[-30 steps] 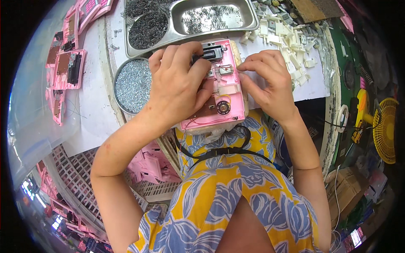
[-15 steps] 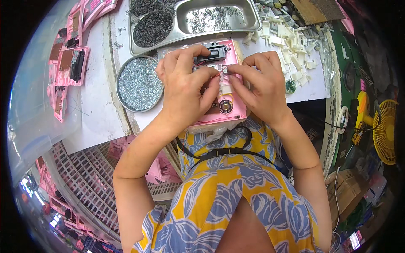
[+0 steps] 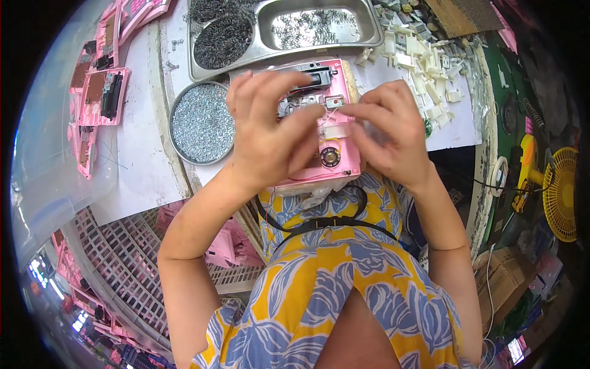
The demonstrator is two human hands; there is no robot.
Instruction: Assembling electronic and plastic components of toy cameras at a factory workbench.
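Observation:
A pink plastic housing (image 3: pixel 350 161) lies open-side up in front of me, with a black holder (image 3: pixel 318 77) at its far end and a small round speaker (image 3: pixel 330 157) nearer me. Between these sit a small metal-framed part (image 3: pixel 334 103), thin pale wires and a white block (image 3: pixel 335 130). My left hand (image 3: pixel 264 126) hovers over the housing's left side, fingers apart and slightly blurred. At the right edge, my right hand (image 3: pixel 396 135) has its index fingertip by the wires, with the thumb apart from it. Neither hand shows anything held.
A round tin of small silvery screws (image 3: pixel 203 123) stands left of the housing. Beyond is a metal tray (image 3: pixel 369 38) of dark springs. White plastic parts (image 3: pixel 424 74) are heaped at right. Pink housings (image 3: pixel 104 95) lie far left, above a slatted plastic basket (image 3: pixel 135 264). A yellow fan (image 3: pixel 559 190) stands right.
My hands have drawn apart from their pinch over the middle of the housing. The right has moved a little right, uncovering the small metal-framed part and white block.

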